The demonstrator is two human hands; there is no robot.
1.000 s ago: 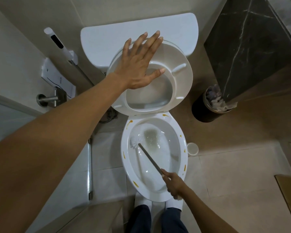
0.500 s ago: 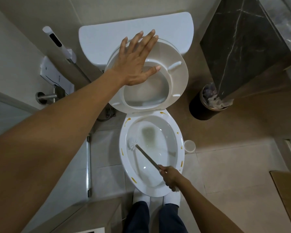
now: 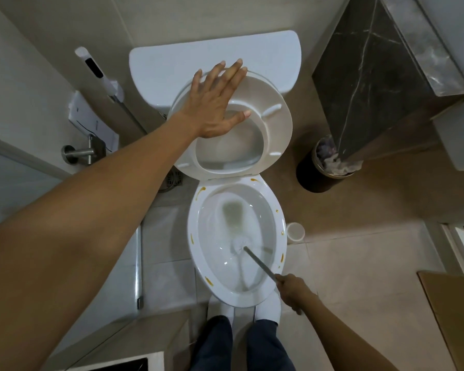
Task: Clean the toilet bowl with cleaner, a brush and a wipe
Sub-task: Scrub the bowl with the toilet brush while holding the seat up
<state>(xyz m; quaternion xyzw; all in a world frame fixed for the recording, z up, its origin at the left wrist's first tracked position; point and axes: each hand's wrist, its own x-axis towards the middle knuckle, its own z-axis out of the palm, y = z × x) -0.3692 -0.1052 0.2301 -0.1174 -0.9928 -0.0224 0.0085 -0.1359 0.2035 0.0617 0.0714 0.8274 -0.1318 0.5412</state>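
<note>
The white toilet bowl (image 3: 279, 210) lies below me with yellow-orange spots around its rim. Its seat and lid (image 3: 277, 121) are raised against the cistern (image 3: 172, 62). My left hand (image 3: 214, 103) lies flat on the raised seat with fingers spread, holding nothing. My right hand (image 3: 292, 290) is closed around the grey handle of the toilet brush (image 3: 257, 261). The white brush head (image 3: 237, 243) is inside the bowl, near the middle and low on the wall, slightly blurred.
A dark waste bin (image 3: 316, 178) with crumpled paper stands right of the toilet under a dark marble counter (image 3: 381, 76). A small white cup (image 3: 295, 231) sits on the floor by the bowl. A bidet sprayer (image 3: 97, 70) and metal holder (image 3: 81, 153) are on the left wall. My feet (image 3: 268, 306) touch the bowl's front.
The brush head has moved from the bowl's left wall toward its middle and right. My right hand shifted right, off the front rim. My left hand stays on the seat.
</note>
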